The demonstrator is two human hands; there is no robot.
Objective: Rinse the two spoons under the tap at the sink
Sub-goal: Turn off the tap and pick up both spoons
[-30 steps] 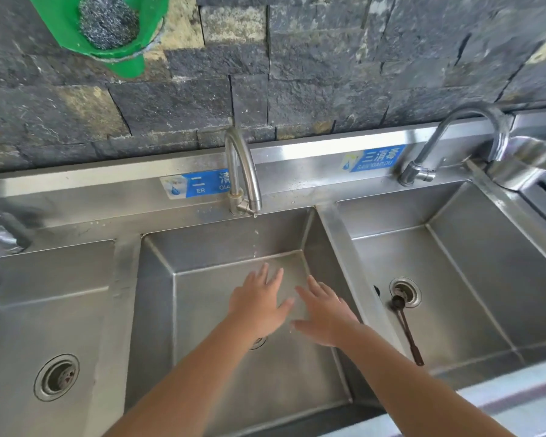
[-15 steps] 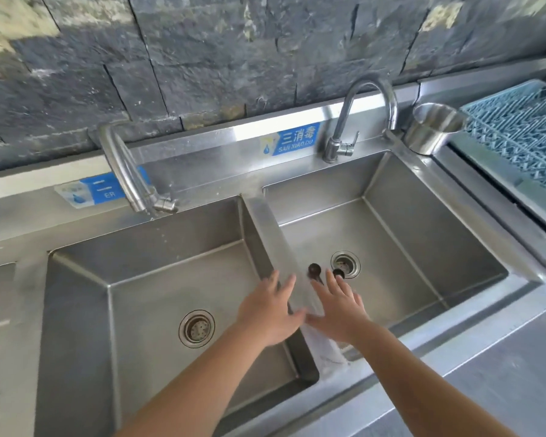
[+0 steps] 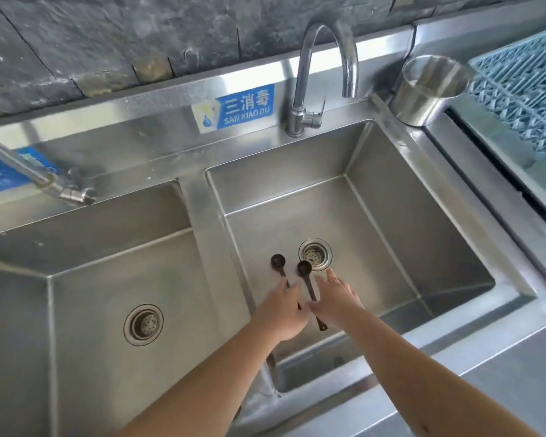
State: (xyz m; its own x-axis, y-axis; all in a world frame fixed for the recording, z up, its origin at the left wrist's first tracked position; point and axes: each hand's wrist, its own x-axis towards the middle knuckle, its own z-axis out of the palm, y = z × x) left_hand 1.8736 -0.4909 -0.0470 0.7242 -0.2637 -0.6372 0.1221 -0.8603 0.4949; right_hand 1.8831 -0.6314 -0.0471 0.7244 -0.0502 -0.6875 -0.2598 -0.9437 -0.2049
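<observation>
Both hands are hovering over two dark spoons lying in the right sink basin; left hand and right hand fingers are lying released

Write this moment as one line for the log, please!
stage: reaching | left hand: open, over left spoon | right hand: open, beside right spoon | spoons: in right basin by drain | tap: no water seen

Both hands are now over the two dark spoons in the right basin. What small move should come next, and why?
Probably close each hand on a spoon handle. The left hand and right hand hover open over the two spoons lying on the basin floor, and no water runs from the tap.
</observation>
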